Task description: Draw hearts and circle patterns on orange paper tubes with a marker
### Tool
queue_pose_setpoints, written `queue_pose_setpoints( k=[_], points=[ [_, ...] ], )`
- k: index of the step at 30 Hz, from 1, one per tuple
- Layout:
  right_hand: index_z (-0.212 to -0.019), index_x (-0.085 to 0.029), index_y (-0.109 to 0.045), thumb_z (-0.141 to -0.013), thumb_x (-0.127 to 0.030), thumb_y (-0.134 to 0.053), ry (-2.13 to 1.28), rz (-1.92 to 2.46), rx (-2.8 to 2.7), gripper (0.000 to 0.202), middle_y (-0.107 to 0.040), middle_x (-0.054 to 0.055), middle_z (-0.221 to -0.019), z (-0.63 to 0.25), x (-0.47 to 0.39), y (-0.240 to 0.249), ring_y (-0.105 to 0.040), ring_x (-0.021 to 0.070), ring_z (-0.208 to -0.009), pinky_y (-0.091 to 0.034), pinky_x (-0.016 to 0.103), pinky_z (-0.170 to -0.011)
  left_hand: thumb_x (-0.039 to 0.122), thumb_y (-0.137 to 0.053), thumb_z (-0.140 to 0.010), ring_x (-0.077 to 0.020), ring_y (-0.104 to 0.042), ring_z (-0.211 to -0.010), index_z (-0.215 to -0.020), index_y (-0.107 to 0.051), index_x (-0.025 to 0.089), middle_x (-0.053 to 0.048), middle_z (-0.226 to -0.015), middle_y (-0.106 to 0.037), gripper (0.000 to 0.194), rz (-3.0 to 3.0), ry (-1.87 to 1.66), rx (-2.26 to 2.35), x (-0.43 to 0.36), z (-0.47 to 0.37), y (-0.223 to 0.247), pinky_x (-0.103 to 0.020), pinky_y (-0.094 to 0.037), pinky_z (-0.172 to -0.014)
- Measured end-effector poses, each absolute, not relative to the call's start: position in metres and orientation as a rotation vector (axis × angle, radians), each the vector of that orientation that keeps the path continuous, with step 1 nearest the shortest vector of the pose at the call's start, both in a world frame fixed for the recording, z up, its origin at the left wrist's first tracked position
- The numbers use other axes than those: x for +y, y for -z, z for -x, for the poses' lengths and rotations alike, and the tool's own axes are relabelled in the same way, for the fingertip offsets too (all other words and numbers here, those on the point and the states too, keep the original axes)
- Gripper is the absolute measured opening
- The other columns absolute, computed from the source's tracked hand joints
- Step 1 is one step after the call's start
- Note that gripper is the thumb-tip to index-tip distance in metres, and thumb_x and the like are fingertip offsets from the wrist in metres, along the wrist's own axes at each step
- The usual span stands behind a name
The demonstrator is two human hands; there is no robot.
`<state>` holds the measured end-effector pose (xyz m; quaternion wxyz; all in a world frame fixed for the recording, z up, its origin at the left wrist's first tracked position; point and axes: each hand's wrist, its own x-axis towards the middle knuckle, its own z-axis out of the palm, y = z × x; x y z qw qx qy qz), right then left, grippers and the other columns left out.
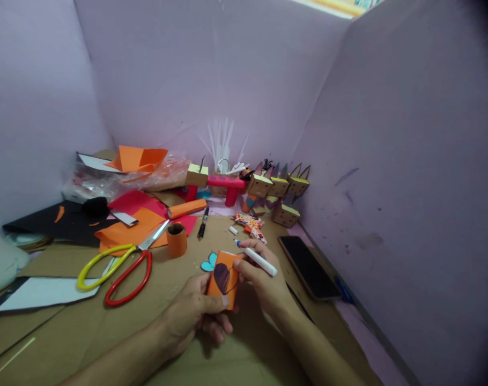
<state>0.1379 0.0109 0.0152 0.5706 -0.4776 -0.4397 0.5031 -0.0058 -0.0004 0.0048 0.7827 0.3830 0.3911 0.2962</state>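
My left hand (204, 311) is closed around the lower part of an orange paper-covered tube (228, 297). A dark purple heart and a curved outline are drawn on its front. In my right hand (264, 284) lies a white marker (262, 261), uncapped, its blue tip pointing up and left, away from the paper. The right thumb touches the tube's upper right edge. Just behind the tube rests a light blue petal-shaped cutout (208, 262). A small white cap (233, 230) lies farther back on the cardboard.
Scissors (141, 249) lie open at left beside an orange tube (177, 240) and coloured paper (131, 228). A black pen (203, 223) lies behind. At right is a phone (309, 267). Cardboard animal heads (287, 214) and a red tube figure (227, 182) stand at the back, near purple walls.
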Motion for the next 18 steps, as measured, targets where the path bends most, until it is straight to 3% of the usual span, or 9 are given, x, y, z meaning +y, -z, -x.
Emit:
queue_pose_setpoints(
  k=[8,13,18],
  points=[
    [-0.088,-0.019,-0.049,-0.061,-0.024,-0.065,-1.151,1.147,-0.96,0.032,-0.052,-0.006,-0.06,-0.134,0.01,0.0,-0.049,0.01,-0.049,-0.04,0.021,-0.046,0.03,-0.071,-0.058,-0.0104,-0.055,-0.04,-0.085,-0.048,0.014,-0.003,-0.065,-0.062,0.039,-0.825,-0.648,0.838,0.003,0.001,0.007,-0.018,-0.041,-0.034],
    [-0.086,-0.02,-0.05,-0.062,-0.025,-0.065,-1.183,1.151,-0.936,0.03,-0.051,-0.006,-0.058,-0.133,0.009,-0.003,-0.048,0.0105,-0.049,-0.038,0.02,-0.045,0.031,-0.074,-0.055,-0.01,-0.056,-0.04,-0.095,-0.048,0.013,-0.004,-0.066,-0.064,0.051,-0.79,-0.587,0.833,0.008,0.003,0.013,-0.016,-0.039,-0.036],
    [-0.085,-0.02,-0.05,-0.061,-0.025,-0.066,-1.205,1.15,-0.921,0.029,-0.052,-0.006,-0.058,-0.133,0.008,-0.007,-0.049,0.0112,-0.05,-0.04,0.021,-0.047,0.032,-0.073,-0.059,-0.0094,-0.057,-0.042,-0.096,-0.049,0.012,-0.005,-0.067,-0.066,0.049,-0.824,-0.557,0.836,0.008,0.006,0.011,-0.015,-0.039,-0.039]
  ],
)
